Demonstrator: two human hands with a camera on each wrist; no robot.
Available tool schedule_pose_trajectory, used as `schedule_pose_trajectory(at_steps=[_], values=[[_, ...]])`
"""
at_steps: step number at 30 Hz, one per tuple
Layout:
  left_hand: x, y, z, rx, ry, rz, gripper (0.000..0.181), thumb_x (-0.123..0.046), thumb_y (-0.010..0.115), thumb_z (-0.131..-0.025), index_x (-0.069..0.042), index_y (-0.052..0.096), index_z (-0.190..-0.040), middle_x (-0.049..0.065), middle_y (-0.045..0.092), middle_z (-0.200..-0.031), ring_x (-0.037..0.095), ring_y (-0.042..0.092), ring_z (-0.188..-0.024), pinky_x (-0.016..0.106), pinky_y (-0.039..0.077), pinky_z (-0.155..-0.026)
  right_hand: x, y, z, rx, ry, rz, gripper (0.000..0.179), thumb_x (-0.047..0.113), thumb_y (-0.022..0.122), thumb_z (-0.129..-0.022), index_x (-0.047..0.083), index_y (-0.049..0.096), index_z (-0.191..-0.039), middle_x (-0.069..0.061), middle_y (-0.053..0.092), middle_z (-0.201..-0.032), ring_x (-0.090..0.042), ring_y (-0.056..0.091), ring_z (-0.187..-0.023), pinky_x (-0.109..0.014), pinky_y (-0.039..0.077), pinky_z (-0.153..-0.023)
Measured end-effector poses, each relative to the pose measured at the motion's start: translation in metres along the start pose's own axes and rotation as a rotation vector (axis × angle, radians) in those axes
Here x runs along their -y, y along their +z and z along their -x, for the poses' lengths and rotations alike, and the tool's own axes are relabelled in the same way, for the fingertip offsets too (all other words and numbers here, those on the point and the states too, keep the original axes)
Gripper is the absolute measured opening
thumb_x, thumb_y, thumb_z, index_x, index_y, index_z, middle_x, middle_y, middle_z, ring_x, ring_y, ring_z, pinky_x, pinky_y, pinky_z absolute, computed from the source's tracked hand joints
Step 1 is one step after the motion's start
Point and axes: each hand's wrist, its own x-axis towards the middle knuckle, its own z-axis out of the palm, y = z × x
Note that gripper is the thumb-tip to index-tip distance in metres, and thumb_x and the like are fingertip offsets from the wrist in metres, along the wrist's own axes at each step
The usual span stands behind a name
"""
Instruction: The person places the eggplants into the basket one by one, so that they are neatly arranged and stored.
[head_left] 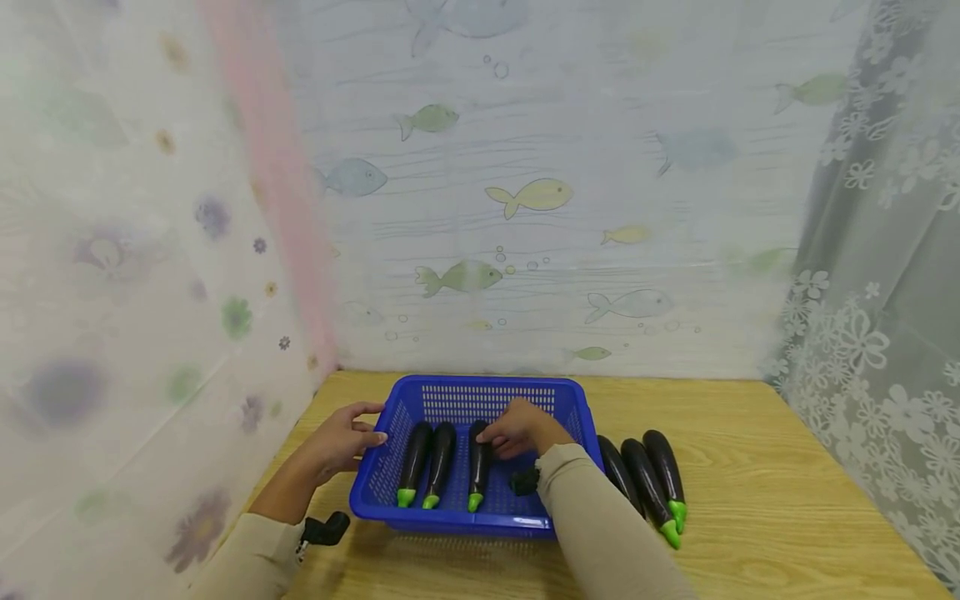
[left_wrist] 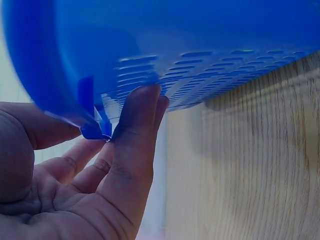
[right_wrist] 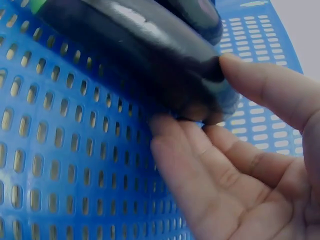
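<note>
A blue plastic basket (head_left: 566, 385) with slotted walls stands on the table. My left hand (head_left: 337, 442) grips its left rim. In the left wrist view the thumb lies on one side of the rim (left_wrist: 90, 131) and the fingers on the other. Inside the basket, my right hand (head_left: 519, 429) pinches the wide end of an eggplant (head_left: 478, 475). The right wrist view shows the thumb on top of this eggplant (right_wrist: 145, 55) and the fingers under its end. To its left lie two more eggplants, one (head_left: 415, 462) beside the other (head_left: 441, 462), their green stems toward me.
Outside the basket's right wall, three eggplants lie on the wooden table (head_left: 765, 492): one (head_left: 618, 471) partly behind the right arm, another (head_left: 651, 492) in the middle, the last (head_left: 665, 471) farthest right. Patterned sheets hang behind and at both sides.
</note>
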Motion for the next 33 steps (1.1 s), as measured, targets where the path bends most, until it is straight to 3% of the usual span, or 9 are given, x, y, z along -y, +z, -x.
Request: schedule_pose_trajectory(at_steps=[8, 22, 33], values=[[0.0, -0.001, -0.001, 0.006, 0.009, -0.012, 0.064, -0.007, 0.065, -0.1, -0.004, 0.036, -0.157, 0.026, 0.066, -0.125, 0.03, 0.074, -0.099, 0.053, 0.064, -0.081, 0.002, 0.008, -0.002, -0.027, 0.005, -0.052, 0.024, 0.004, 0.086, -0.081, 0.0, 0.066, -0.094, -0.015, 0.071, -0.092, -0.024, 0.074, -0.077, -0.039, 0.066, -0.077], [0.0, 0.0, -0.003, 0.008, 0.012, -0.005, 0.064, -0.006, 0.065, -0.101, -0.004, 0.036, -0.157, 0.026, 0.066, -0.124, 0.029, 0.074, -0.098, 0.053, 0.064, -0.081, 0.006, 0.016, -0.003, 0.003, -0.016, -0.116, 0.02, -0.003, 0.082, -0.083, -0.008, 0.07, -0.098, -0.019, 0.07, -0.097, -0.035, 0.075, -0.095, -0.046, 0.064, -0.087], [0.001, -0.001, -0.002, 0.006, 0.008, -0.007, 0.064, -0.007, 0.066, -0.1, -0.004, 0.036, -0.157, 0.025, 0.067, -0.123, 0.029, 0.074, -0.097, 0.052, 0.064, -0.081, 0.007, 0.02, -0.004, -0.002, -0.005, -0.107, 0.022, -0.002, 0.082, -0.083, -0.005, 0.065, -0.098, -0.028, 0.069, -0.108, -0.035, 0.075, -0.093, -0.046, 0.064, -0.086]])
